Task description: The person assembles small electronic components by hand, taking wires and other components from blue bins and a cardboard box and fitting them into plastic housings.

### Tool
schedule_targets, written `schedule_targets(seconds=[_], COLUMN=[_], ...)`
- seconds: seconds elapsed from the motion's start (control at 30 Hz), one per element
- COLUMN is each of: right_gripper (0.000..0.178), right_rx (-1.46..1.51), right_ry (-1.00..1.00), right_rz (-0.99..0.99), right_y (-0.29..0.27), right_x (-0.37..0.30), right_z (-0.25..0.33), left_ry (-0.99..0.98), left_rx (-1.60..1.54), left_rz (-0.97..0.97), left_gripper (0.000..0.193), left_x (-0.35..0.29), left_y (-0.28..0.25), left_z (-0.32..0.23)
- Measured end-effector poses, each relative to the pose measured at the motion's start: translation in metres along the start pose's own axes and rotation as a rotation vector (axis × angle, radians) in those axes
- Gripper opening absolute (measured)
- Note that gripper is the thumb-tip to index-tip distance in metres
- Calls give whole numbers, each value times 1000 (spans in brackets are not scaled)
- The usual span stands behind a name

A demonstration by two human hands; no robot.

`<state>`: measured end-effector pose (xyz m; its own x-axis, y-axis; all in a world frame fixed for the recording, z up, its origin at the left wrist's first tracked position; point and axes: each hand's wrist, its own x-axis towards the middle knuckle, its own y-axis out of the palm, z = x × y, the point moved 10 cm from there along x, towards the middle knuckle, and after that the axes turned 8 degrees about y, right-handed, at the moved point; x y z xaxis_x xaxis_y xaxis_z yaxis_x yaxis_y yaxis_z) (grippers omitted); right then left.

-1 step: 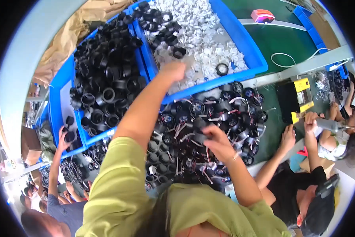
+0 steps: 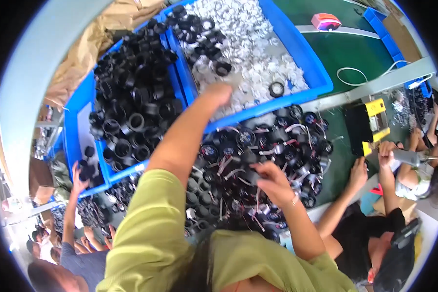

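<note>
My left hand (image 2: pixel 220 94) reaches into the blue bin (image 2: pixel 316 80) of small white plastic pieces (image 2: pixel 258 53). Its fingers are blurred among those pieces, so a grip cannot be made out. My right hand (image 2: pixel 277 185) is closed on a black cylindrical housing (image 2: pixel 248 177), pinched between thumb and fingers. Below that housing spreads a heap of black round parts (image 2: pixel 228 194) with white and red wires. A few black rings lie on the white pieces, one of them a ring (image 2: pixel 276 89) near the bin's front wall.
Left of the white pieces, another blue bin (image 2: pixel 126 171) is piled with black rings (image 2: pixel 136 121). A yellow-and-black fixture (image 2: pixel 374 126) stands at right, by a co-worker's hands (image 2: pixel 359 173). At left, another person's hand (image 2: pixel 78 179) touches black parts. A pink-orange object (image 2: pixel 326 21) sits farther back.
The whole view has shifted slightly down and to the right. Both my hands stay at nearly the same places over the bin and the heap.
</note>
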<state>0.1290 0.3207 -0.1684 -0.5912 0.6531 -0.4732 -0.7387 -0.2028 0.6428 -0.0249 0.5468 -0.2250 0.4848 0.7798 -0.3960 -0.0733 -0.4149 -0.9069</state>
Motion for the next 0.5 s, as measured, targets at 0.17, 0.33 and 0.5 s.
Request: schedule_targets(seconds=[0.17,0.33,0.5], right_gripper=[45,57,62], right_rx=[407,485,282], right_ry=[-87,-151,-210], right_rz=[95,257,113], right_y=[-3,17,7], right_x=[-33,-43,-37], right_z=[21,32,23], left_ry=[69,-127,152], left_rx=[-10,-1016,-2593], left_rz=[-184,-641,-555], left_gripper=[29,32,32], left_x=[-6,-56,-139], left_y=[-15,-53,-17], left_z=[-25,-11,-102])
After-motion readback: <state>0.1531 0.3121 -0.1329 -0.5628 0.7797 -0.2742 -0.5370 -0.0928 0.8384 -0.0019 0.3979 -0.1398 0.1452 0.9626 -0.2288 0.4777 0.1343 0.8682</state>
